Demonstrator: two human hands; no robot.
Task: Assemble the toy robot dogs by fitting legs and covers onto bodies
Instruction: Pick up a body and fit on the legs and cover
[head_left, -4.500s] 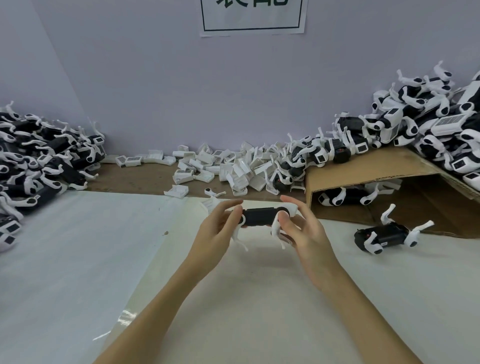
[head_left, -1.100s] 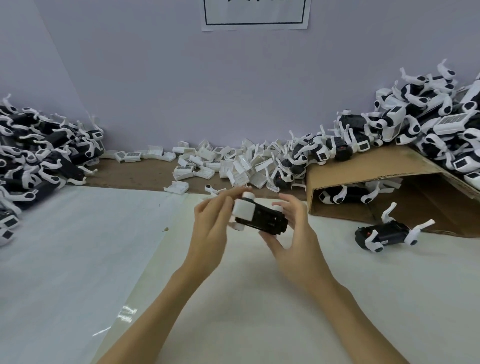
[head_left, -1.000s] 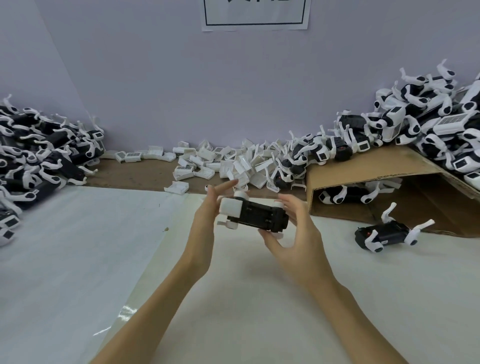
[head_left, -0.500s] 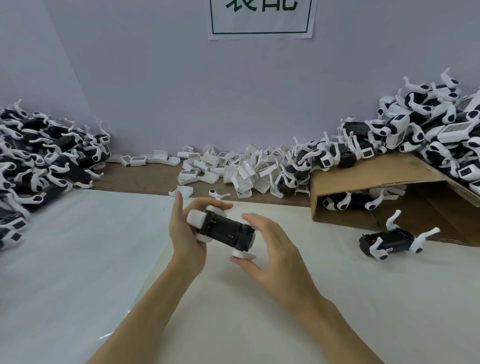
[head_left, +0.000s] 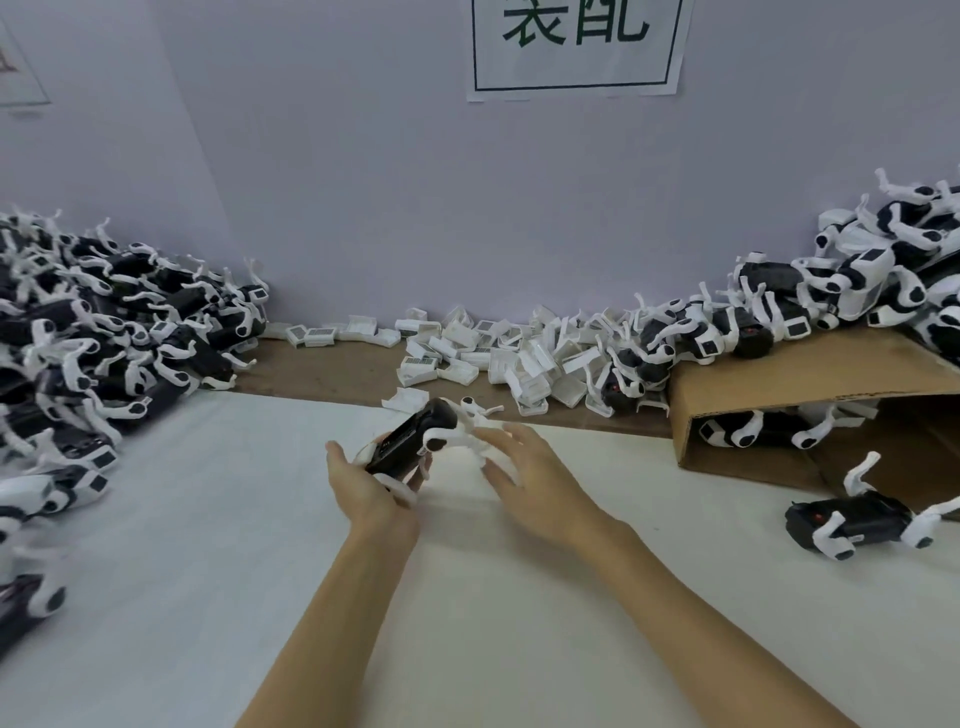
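A black toy dog body with white legs lies tilted in my left hand, its far end pointing up and away. My left hand cups it from below. My right hand is just to the right of the body, fingers spread, its fingertips near a white leg of the dog; I cannot tell whether they touch. A loose white leg lies on the table behind the body. White covers are heaped at the back centre.
Piles of black-and-white dogs lie at the left and on top of a cardboard box at the right. One dog lies alone on the white sheet at the right, another inside the box.
The dog body has turned in my left hand and now points up and away. My right hand has let go of it and opened, moving to the right.
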